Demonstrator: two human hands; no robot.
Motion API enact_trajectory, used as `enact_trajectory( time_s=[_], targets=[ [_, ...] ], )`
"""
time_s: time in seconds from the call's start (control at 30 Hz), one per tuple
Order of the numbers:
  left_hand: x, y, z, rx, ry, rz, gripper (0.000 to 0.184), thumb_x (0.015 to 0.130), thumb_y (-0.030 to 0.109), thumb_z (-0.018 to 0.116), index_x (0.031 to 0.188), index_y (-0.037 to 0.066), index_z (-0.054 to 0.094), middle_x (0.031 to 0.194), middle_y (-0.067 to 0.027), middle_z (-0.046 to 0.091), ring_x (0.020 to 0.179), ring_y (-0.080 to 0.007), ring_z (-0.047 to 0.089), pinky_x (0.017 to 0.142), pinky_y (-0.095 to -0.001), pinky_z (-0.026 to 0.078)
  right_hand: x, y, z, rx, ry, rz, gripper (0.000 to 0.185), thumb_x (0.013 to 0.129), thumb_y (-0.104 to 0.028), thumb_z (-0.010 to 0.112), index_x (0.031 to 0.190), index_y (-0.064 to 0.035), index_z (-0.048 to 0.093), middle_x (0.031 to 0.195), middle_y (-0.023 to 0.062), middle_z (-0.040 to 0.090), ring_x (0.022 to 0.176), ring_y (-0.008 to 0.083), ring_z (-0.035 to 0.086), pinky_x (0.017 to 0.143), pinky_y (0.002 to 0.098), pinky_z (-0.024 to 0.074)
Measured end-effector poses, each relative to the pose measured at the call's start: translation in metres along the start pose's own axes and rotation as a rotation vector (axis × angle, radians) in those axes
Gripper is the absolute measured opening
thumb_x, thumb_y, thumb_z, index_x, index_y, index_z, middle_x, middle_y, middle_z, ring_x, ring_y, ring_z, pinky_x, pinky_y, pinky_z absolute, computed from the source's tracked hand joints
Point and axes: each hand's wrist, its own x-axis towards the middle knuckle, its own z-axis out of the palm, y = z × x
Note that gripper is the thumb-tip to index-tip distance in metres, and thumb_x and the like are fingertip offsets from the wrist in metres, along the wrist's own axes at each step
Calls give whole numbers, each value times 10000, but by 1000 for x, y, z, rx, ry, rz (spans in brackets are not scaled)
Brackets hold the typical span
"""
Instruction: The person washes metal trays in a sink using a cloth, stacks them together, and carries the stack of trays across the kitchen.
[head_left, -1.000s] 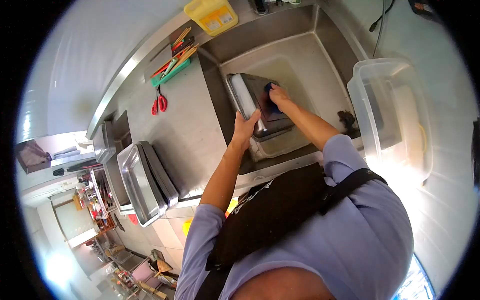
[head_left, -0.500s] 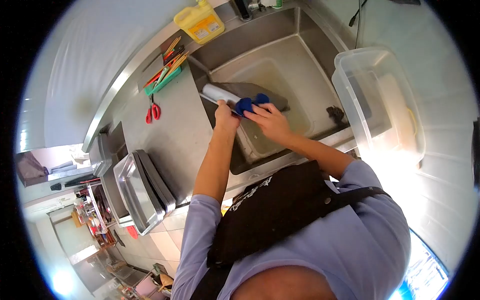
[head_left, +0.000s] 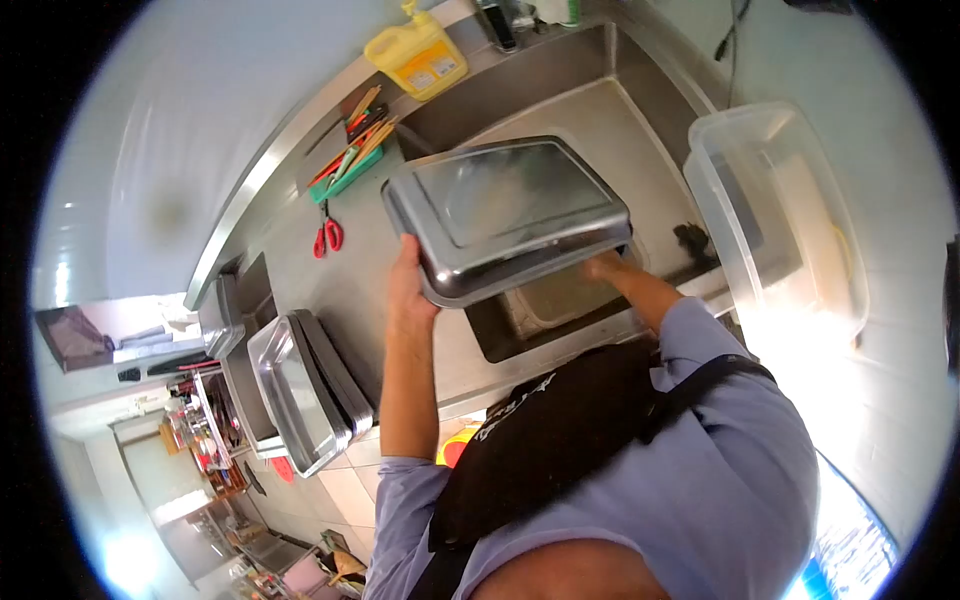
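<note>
A rectangular metal pan (head_left: 510, 205) is held bottom up above the sink (head_left: 655, 125), its left end over the steel counter. My left hand (head_left: 408, 285) grips the pan's near left corner, thumb on the outside and the other fingers hidden beneath. My right hand (head_left: 608, 268) is at the near right rim, its fingers mostly hidden under the pan. A little dark blue shows beside the right rim, too small to make out. Shallow water lies in the sink below.
Stacked metal trays (head_left: 300, 390) stand at the counter's left end. Red-handled scissors (head_left: 328, 235) lie beside a green basket (head_left: 345, 180) of utensils. A yellow jug (head_left: 418, 58) stands behind the sink. A clear plastic tub (head_left: 720, 195) is at the right.
The pan has been raised out of the sink and turned with its bottom facing up. My right hand, earlier wiping with the blue cloth, has moved to the pan's right side.
</note>
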Motion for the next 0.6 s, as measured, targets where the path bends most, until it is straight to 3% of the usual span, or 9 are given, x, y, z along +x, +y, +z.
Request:
enact_trajectory(
  time_s=[0.07, 0.1, 0.17, 0.2, 0.33, 0.4, 0.47, 0.57, 0.6],
  targets=[
    [-21, -5, 17, 72, -13, 80, 443, 987, 357, 398, 1157, -35, 515, 1088, -121, 593, 950, -225, 581, 845, -376, 485, -21, -29, -15, 148, 296, -34, 441, 874, -268, 523, 1248, -34, 524, 1174, 173, 591, 1097, 414, 519, 926, 461, 420],
    [-27, -7, 19, 104, -66, 126, 433, 985, 362, 406, 1103, -31, 543, 1005, -102, 620, 870, -202, 600, 786, -357, 504, -13, -15, -4, -210, -305, 2, 422, 869, -260, 544, 1224, -32, 541, 1145, 158, 609, 1036, 386, 558, 877, 445, 449],
    [-23, -16, 12, 197, -70, 199, 414, 976, 377, 428, 988, -11, 570, 852, -59, 629, 729, -146, 593, 673, -307, 509, 7, -7, -1, -431, -874, 85, 383, 862, -245, 579, 1178, -30, 571, 1082, 126, 637, 932, 323, 611, 790, 400, 485],
    [-25, -19, 14, 203, -87, 201, 398, 974, 366, 435, 943, -6, 572, 802, -40, 620, 662, -113, 571, 601, -276, 495, 13, -12, -26, -279, -854, 131, 363, 860, -238, 592, 1157, -30, 583, 1048, 109, 648, 890, 288, 626, 754, 371, 493],
    [-7, -44, 7, 230, -13, 206, 329, 970, 319, 451, 985, 9, 561, 806, -35, 611, 660, -108, 566, 598, -276, 492, 18, -34, -84, 915, -380, 530, 304, 866, -242, 622, 1083, -30, 615, 929, 48, 661, 772, 172, 627, 685, 260, 482],
    [6, -59, 7, 208, -6, 174, 300, 959, 315, 474, 1002, 29, 556, 787, -31, 602, 654, -119, 574, 595, -283, 495, 21, -71, -124, 839, -250, 217, 325, 881, -256, 605, 1121, -37, 596, 896, 30, 645, 769, 117, 603, 686, 262, 475],
    [11, -71, 20, 230, 3, 189, 280, 960, 302, 476, 999, 36, 557, 771, -20, 596, 626, -110, 559, 573, -274, 484, 6, -135, -189, 917, -175, 30, 398, 879, -301, 590, 1199, -65, 558, 1050, 154, 630, 934, 293, 604, 822, 383, 456],
    [4, -73, 37, 291, -122, 130, 247, 960, 264, 483, 973, 31, 565, 766, -8, 594, 621, -83, 543, 557, -256, 464, 4, -176, -196, 492, 253, -255, 340, 915, -273, 535, 1179, -62, 569, 1008, 172, 627, 880, 335, 600, 781, 427, 459],
    [-1, -73, 39, 286, -119, 133, 248, 949, 260, 507, 971, 21, 571, 776, -13, 600, 630, -78, 539, 563, -253, 459, 14, -172, -181, 600, 399, -192, 329, 910, -315, 529, 1099, -60, 613, 910, 190, 628, 820, 379, 582, 760, 451, 454]
  ],
)
